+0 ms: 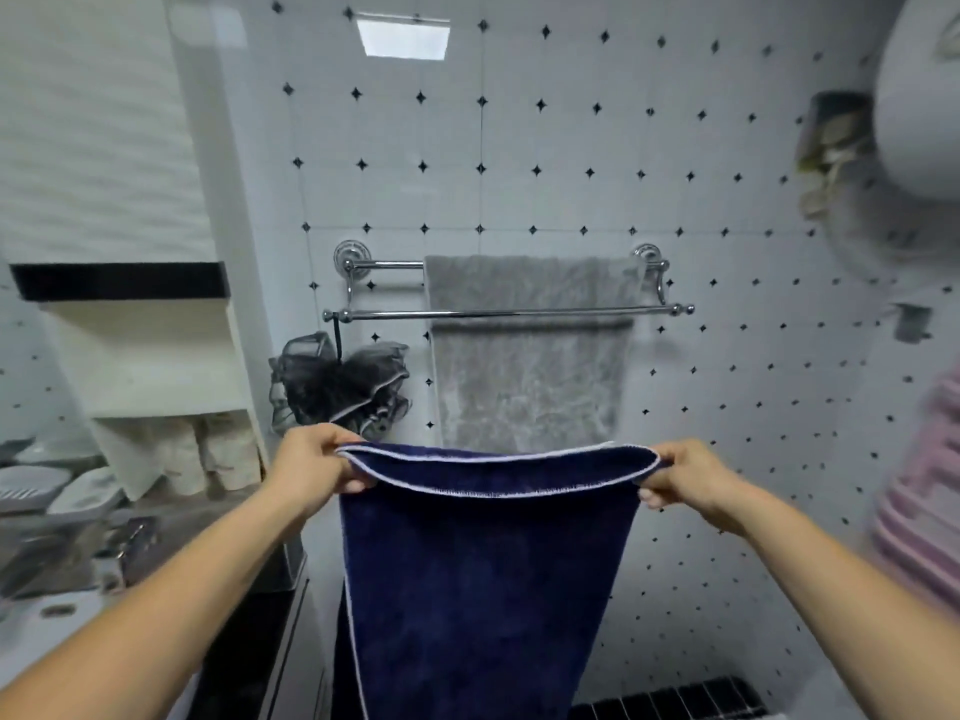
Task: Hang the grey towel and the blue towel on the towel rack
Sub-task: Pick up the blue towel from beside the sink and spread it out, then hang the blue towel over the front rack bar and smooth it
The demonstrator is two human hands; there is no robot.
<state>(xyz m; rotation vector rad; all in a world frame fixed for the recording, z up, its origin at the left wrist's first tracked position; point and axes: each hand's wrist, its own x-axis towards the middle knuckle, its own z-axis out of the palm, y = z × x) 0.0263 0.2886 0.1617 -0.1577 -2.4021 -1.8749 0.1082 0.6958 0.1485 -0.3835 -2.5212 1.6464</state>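
A chrome double-bar towel rack (395,315) is fixed to the tiled wall ahead. The grey towel (530,387) hangs over its rear bar, behind the front bar. I hold the dark blue towel (483,579), which has a white stitched edge, stretched out below and in front of the rack. My left hand (317,465) pinches its top left corner. My right hand (685,478) pinches its top right corner. The rest of the blue towel hangs straight down between my arms.
A dark mesh bath sponge (337,384) hangs from the left end of the rack's front bar. A counter with soap dishes (52,491) lies to the left under a white shelf (140,350). A striped pink cloth (930,517) is at the right edge.
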